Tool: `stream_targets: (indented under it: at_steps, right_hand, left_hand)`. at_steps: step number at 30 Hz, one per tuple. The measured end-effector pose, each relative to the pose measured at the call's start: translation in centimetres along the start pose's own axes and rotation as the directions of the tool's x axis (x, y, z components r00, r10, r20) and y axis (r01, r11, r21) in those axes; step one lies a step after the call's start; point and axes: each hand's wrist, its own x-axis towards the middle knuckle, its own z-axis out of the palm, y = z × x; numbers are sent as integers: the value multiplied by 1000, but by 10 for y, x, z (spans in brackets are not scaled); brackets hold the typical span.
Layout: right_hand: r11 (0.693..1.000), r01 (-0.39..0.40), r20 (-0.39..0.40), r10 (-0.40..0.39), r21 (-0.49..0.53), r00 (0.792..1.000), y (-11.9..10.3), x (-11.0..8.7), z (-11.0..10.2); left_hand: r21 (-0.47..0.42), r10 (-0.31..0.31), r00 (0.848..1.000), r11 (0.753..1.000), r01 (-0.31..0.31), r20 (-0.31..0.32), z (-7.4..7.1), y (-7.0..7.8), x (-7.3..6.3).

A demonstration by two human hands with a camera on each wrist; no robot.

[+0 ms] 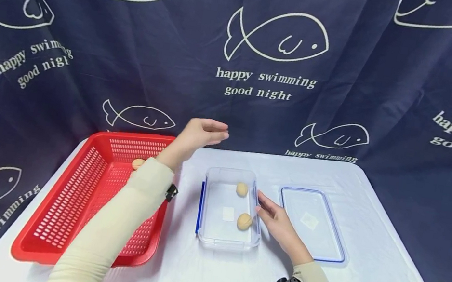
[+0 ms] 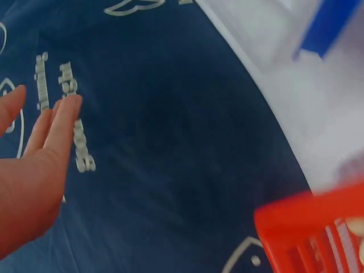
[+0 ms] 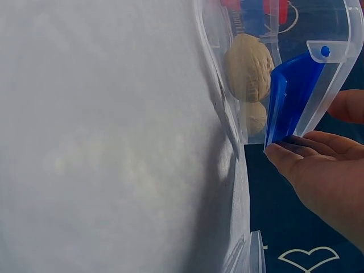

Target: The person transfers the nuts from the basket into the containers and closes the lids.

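Evidently the box (image 1: 213,229) is central: it sits uncovered on the surface (image 1: 176,270), with the basket (image 1: 99,190) at its 9 o'clock and the lid (image 1: 312,234) at its 3 o'clock, a layout that probably suits one hand to each side. Two walnuts lie inside the box, one (image 1: 242,189) toward 1 o'clock, the other (image 1: 244,222) toward 4. At least one more (image 1: 138,164) lies in the basket, toward 1 o'clock.

The right hand (image 1: 281,227) is at the box's 3 o'clock side, fingers fairly straight and touching the blue flap (image 3: 293,94); most likely this steadies the box or keeps the flap out of the way. The left hand (image 1: 202,133) hangs in the air off the box's 11 o'clock corner, holding nothing, its fingers extended close together with a narrow gap to the thumb; it seems raised to keep clear of the basket and box.

The left sleeve (image 1: 114,226) covers part of the basket, so its full walnut count cannot be told. The left wrist view cuts the basket off at 5 o'clock, showing pale bits of walnut only. In the right wrist view, how firmly the fingers press is hard to judge, and the thumb is partly cropped.
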Motion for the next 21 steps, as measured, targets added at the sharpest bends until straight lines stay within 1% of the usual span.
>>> stream_targets:
  at_steps: [2, 5, 7, 10, 13, 16, 19, 21]
  right_hand:
    - [1000, 2, 2, -2, 6, 1000, -1, 0, 1]
    - [1000, 1, 2, -1, 1, 1000, -1, 0, 1]
    - [1000, -1, 2, 1, -7, 1000, 0, 0, 0]
    - [1000, -5, -1, 5, -18, 1000, 2, 0, 0]
    - [1000, -3, 0, 3, -22, 1000, 3, 0, 0]
    - [1000, 3, 2, -3, -21, 1000, 3, 1, 0]
    - [1000, 6, 0, -6, -17, 1000, 3, 1, 1]
    - [1000, 6, 0, -6, -14, 1000, 3, 1, 1]
  left_hand:
    - [2, 36, 999, 999, -36, -3, -14, -2, -4]
    - [9, 73, 997, 997, -73, -18, -34, -6, -8]
    - [-2, 95, 995, 996, -95, -23, -47, -10, -11]
    - [-5, 108, 993, 994, -108, -39, -67, -19, -15]
    - [1, 109, 992, 994, -109, -56, -88, -32, -19]
    - [25, 93, 993, 995, -92, -76, -108, -47, -24]
    - [65, 64, 991, 996, -56, -120, -125, -62, -29]
    - [81, 40, 986, 996, -27, -160, -135, -72, -31]
